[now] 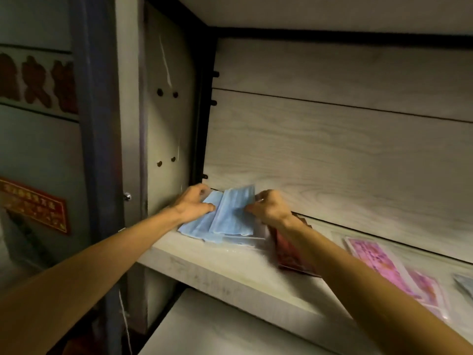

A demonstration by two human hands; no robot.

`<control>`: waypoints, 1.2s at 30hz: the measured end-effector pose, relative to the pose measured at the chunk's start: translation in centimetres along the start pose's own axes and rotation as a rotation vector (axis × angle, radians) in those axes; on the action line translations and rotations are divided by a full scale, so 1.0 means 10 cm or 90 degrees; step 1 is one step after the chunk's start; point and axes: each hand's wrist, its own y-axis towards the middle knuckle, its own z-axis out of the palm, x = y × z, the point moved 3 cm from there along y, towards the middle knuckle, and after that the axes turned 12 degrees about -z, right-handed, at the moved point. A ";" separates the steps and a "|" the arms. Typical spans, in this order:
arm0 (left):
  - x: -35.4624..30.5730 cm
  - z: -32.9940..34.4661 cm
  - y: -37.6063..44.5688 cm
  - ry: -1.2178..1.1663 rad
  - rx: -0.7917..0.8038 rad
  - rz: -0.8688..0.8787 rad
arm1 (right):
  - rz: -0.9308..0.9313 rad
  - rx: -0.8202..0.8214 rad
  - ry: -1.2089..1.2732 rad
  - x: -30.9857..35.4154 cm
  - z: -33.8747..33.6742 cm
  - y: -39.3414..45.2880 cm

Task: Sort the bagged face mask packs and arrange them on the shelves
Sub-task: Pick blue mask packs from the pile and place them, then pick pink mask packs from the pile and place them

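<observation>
A stack of light blue bagged mask packs leans in the back left corner of the pale wooden shelf. My left hand grips the stack's left side, thumb in front and fingers behind. My right hand pinches the right edge of the front blue pack. A dark red pack lies on the shelf under my right forearm. Further right lie pink packs, and a pale blue pack shows at the frame's right edge.
The shelf's left side panel and back panel close in the corner. A lower shelf board sticks out below. An upper shelf sits overhead. Left of the unit is a wall with red decorations.
</observation>
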 end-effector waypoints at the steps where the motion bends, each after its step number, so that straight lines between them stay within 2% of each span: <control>1: 0.05 0.02 0.07 0.036 0.014 0.014 | -0.002 0.006 -0.073 -0.01 0.05 0.03; 3: 0.12 0.04 0.18 0.092 0.022 0.038 | 0.010 0.025 -0.175 -0.03 0.12 0.06; 6: 0.16 0.04 0.29 0.104 0.020 0.064 | 0.024 0.032 -0.210 -0.03 0.16 0.07; 9: 0.12 0.03 0.25 0.127 -0.004 0.116 | -0.001 -0.010 -0.230 0.00 0.06 0.00; 14: -0.21 0.11 -0.15 0.314 -0.077 0.239 | -0.089 -0.048 -0.286 0.00 -0.25 -0.39; 18: -0.58 0.31 -0.65 0.402 -0.065 0.288 | -0.124 -0.071 -0.343 -0.08 -0.61 -0.89; 27: -1.53 1.21 -2.27 0.396 -0.076 0.395 | -0.137 -0.077 -0.453 -0.61 -1.82 -2.73; 31: -2.02 1.87 -3.14 0.399 -0.080 0.509 | -0.108 -0.132 -0.457 -0.98 -2.51 -3.76; 36: -2.68 2.60 -4.12 0.391 -0.027 0.640 | -0.053 -0.205 -0.438 -1.38 -3.34 -4.92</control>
